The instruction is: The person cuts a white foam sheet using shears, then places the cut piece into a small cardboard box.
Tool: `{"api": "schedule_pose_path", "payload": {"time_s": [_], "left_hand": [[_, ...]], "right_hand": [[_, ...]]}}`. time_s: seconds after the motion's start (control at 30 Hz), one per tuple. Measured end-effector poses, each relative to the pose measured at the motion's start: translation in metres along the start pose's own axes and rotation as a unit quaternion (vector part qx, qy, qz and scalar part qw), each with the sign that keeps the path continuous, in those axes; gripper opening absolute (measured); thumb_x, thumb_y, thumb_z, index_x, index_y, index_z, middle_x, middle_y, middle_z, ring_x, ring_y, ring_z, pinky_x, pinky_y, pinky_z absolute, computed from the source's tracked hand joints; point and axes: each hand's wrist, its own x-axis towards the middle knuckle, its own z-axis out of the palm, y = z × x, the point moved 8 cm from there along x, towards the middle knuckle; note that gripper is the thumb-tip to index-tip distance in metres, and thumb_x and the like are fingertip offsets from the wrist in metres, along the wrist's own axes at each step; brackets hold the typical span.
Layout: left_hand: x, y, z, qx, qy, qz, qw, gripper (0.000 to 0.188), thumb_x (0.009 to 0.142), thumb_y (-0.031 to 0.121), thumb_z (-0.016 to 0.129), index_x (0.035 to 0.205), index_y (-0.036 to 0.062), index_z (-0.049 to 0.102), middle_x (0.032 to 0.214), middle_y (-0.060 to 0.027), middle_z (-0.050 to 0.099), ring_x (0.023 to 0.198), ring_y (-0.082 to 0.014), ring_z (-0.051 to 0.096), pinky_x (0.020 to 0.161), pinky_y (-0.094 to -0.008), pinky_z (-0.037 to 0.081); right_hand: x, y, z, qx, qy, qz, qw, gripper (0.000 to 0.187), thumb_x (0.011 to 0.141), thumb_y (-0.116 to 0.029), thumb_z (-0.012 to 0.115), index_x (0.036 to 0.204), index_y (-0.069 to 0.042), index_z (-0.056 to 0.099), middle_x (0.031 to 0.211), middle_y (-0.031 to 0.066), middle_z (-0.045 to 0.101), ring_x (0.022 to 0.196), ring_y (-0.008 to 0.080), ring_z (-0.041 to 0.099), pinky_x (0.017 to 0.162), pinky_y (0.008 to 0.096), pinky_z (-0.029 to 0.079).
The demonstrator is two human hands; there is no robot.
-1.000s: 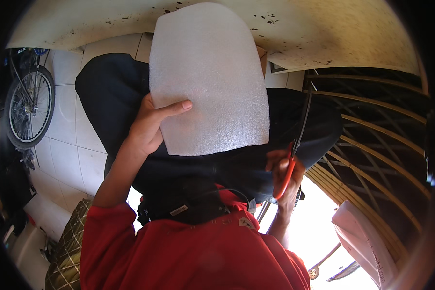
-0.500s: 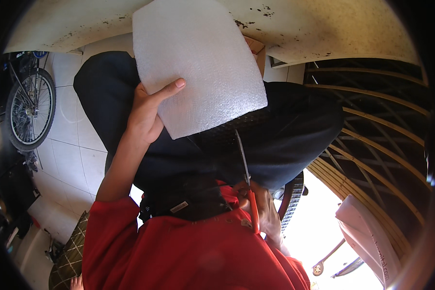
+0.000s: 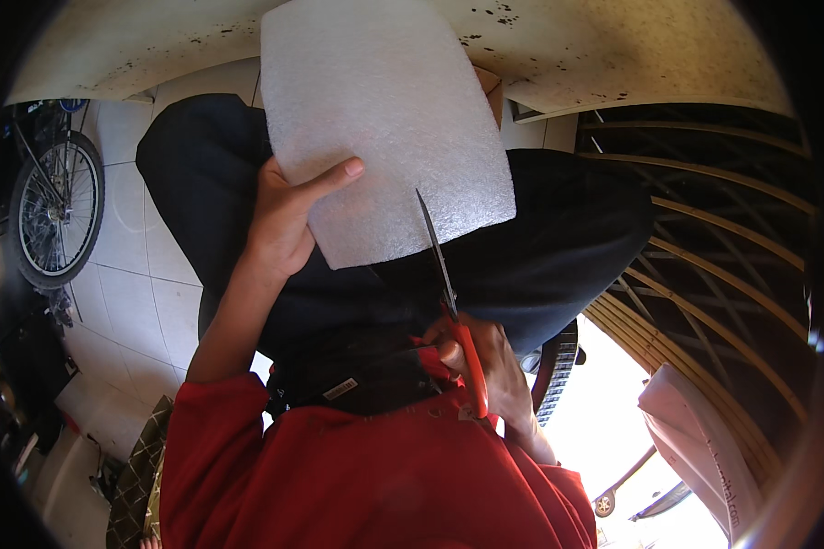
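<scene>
A white translucent sheet of foam wrap (image 3: 389,101) is held up over my lap by its lower left edge. My left hand (image 3: 288,215) grips it, thumb on top and the other fingers hidden beneath. In my right hand (image 3: 490,361) is a pair of scissors (image 3: 469,352) with red handles, pointing up and away from me. One dark blade lies over the lower edge of the sheet, its tip on the near part of the surface. Whether a second blade passes underneath cannot be seen.
My crossed legs in dark trousers (image 3: 568,238) are under the sheet. A bicycle wheel (image 3: 57,209) stands on the tiled floor at left. Slatted bars (image 3: 723,220) and a pale pink bag (image 3: 696,439) are at right. A stained cream surface (image 3: 613,55) curves across the far side.
The scissors have moved up and away from me, from below the sheet's edge to overlapping it. The sheet has shifted slightly right with my left hand.
</scene>
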Motion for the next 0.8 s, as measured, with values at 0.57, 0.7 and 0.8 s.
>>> {"api": "schedule_pose_path", "payload": {"time_s": [0.57,0.7,0.8], "left_hand": [[0.002,-0.001,-0.004,0.029,-0.012,0.005,0.999,0.041,0.075,0.009,0.079,0.108,-0.0024,0.057,0.094,-0.0125,0.065,0.081,-0.0184,0.066,0.073,-0.0306,0.053],[0.004,-0.002,-0.004,0.032,-0.012,0.005,0.999,0.039,0.075,0.01,0.079,0.106,-0.0025,0.058,0.092,-0.0121,0.065,0.079,-0.0179,0.066,0.072,-0.0299,0.053],[0.002,0.0,-0.003,0.037,-0.008,-0.004,0.999,0.04,0.075,0.01,0.079,0.107,-0.0027,0.058,0.092,-0.0117,0.065,0.079,-0.0178,0.066,0.072,-0.0299,0.053]], "right_hand": [[0.002,-0.013,-0.004,-0.028,0.059,-0.015,0.998,0.036,0.087,-0.028,0.066,0.071,0.003,0.057,0.055,0.0115,0.052,0.045,0.0222,0.05,0.045,0.035,0.04],[0.001,-0.014,-0.005,-0.011,0.069,-0.016,0.997,0.029,0.082,-0.017,0.073,0.071,0.005,0.057,0.055,0.0134,0.053,0.043,0.0217,0.049,0.045,0.036,0.039],[0.0,-0.007,-0.002,0.025,0.06,0.006,0.998,0.029,0.08,-0.017,0.075,0.072,0.004,0.057,0.055,0.0128,0.053,0.044,0.0213,0.05,0.046,0.0359,0.039]]}}
